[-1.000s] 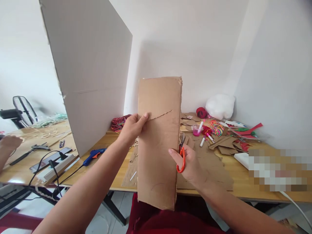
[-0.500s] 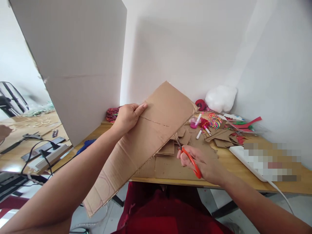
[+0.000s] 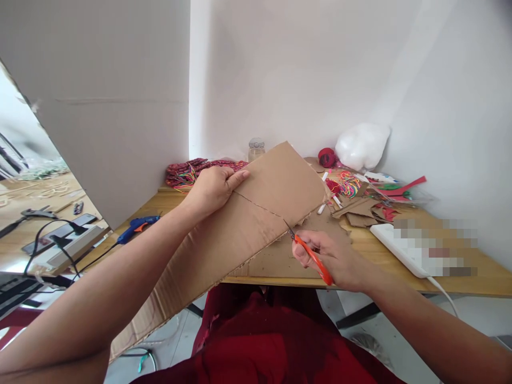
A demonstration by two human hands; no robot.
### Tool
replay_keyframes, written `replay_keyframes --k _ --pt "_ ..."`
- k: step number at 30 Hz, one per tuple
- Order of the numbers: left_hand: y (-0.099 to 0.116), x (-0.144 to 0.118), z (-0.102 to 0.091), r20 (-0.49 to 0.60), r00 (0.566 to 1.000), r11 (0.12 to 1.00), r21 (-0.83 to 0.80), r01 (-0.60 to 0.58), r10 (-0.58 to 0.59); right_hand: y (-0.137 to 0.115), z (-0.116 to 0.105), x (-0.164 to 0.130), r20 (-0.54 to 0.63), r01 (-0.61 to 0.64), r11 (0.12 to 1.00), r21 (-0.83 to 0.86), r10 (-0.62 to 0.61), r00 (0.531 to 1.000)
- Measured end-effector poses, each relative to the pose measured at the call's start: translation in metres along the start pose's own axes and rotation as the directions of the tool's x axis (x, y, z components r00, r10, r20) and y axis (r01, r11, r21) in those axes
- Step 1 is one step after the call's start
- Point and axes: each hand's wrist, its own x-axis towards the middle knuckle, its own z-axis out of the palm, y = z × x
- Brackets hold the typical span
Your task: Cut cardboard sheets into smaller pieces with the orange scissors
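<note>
A large piece of brown cardboard (image 3: 240, 234) is held up at a slant over the table's front edge. My left hand (image 3: 218, 188) grips its upper left edge, thumb on the near face and fingers hidden behind. Across the sheet runs a thin dark line, from beside my left thumb toward the right. My right hand (image 3: 326, 258) is closed around orange-handled scissors (image 3: 314, 257). Their blades point up and left, with the tip at the line's right end, against the cardboard near its lower right edge. How far the blades are apart is hard to make out.
A blue glue gun (image 3: 138, 228) lies on the left of the table. White stuffing (image 3: 364, 146), a red ribbon roll (image 3: 327, 157), colourful cords (image 3: 349, 184) and cardboard scraps (image 3: 360, 210) lie at right, near a white power strip (image 3: 400, 250). A grey partition (image 3: 120, 106) stands at left.
The scissors have moved from below the cardboard's lower right edge up to the end of the dark line. The view has shifted, bringing the glue gun and a jar at the back into sight.
</note>
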Motion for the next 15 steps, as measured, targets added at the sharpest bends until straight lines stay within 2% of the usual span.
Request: replay_keyframes --k 3,7,12,15 --pt "0.0021 -0.0011 0.0002 -0.001 1.0 1.0 0.014 -0.006 0.006 0.0051 0.005 -0.0006 0.008 0.011 1.0 0.021 -0.011 1.0" --pt "0.0039 -0.0022 -0.0002 -0.006 1.0 1.0 0.014 0.002 -0.002 0.0101 0.0108 -0.0018 -0.041 -0.024 0.997 0.079 0.028 0.999" --pt "0.0007 -0.0039 0.0005 0.01 1.0 1.0 -0.012 -0.008 0.008 0.0104 0.0084 -0.0025 -0.025 -0.084 0.995 0.062 0.085 0.996" --pt "-0.0004 -0.005 0.0019 0.044 0.998 0.999 0.018 -0.046 0.045 0.0102 0.0064 -0.0034 0.01 -0.099 0.995 -0.005 0.099 0.995"
